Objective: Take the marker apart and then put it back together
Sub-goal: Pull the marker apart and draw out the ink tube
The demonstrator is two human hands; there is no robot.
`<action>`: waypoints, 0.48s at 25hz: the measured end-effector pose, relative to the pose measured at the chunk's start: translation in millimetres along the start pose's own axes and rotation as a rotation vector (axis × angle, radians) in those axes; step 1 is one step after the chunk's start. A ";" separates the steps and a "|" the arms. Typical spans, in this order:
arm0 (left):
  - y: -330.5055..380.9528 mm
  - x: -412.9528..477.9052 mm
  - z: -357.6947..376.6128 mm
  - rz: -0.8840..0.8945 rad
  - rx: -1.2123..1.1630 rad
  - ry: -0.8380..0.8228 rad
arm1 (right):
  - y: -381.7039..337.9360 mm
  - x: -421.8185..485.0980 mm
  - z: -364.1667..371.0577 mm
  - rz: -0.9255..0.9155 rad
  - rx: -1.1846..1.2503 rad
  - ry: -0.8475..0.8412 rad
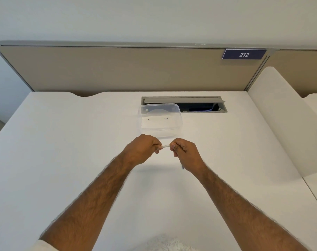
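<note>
A thin white marker (165, 146) is held level above the white desk, only a short stretch of its barrel showing between my fists. My left hand (143, 148) is closed around its left end. My right hand (184, 151) is closed around its right end, thumb pressed near the barrel. A thin bluish piece (182, 167) sticks out below my right hand; I cannot tell what it is. Both ends of the marker are hidden inside my hands.
A clear plastic container (160, 120) sits on the desk (81, 142) just beyond my hands. Behind it is an open cable hatch (199, 105). A beige partition (117, 69) with a "212" sign (244, 54) backs the desk. A white divider (281, 124) stands at right.
</note>
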State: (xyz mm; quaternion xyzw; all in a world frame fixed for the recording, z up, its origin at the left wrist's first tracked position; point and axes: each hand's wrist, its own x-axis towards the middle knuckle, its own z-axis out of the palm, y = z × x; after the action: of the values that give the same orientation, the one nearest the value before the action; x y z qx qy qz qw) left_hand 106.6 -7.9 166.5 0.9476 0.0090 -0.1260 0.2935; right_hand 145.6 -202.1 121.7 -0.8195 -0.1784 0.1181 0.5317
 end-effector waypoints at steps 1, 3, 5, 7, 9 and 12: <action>-1.0 0.6 1.8 -0.012 0.012 0.017 | 0.4 -0.6 0.7 0.001 0.003 -0.005; -1.4 0.9 5.9 -0.063 0.033 0.088 | 1.3 -1.7 3.3 0.004 0.028 -0.002; -1.7 -0.3 10.9 -0.080 0.090 0.158 | 3.1 -2.3 5.8 0.017 0.044 0.006; -3.0 -2.1 15.4 -0.037 0.140 0.208 | 4.2 -2.2 6.5 0.023 0.046 0.000; -3.2 -2.7 14.3 -0.008 0.142 0.180 | 3.6 -2.2 7.0 0.014 0.038 -0.009; -3.6 1.7 4.3 0.001 0.063 0.008 | 2.9 -3.0 5.4 0.014 0.032 -0.012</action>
State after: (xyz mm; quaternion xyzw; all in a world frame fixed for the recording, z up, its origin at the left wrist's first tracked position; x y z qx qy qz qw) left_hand 107.0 -7.4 160.6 0.9569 0.0056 -0.1224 0.2634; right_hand 141.3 -199.9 116.8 -0.8114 -0.1738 0.1296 0.5427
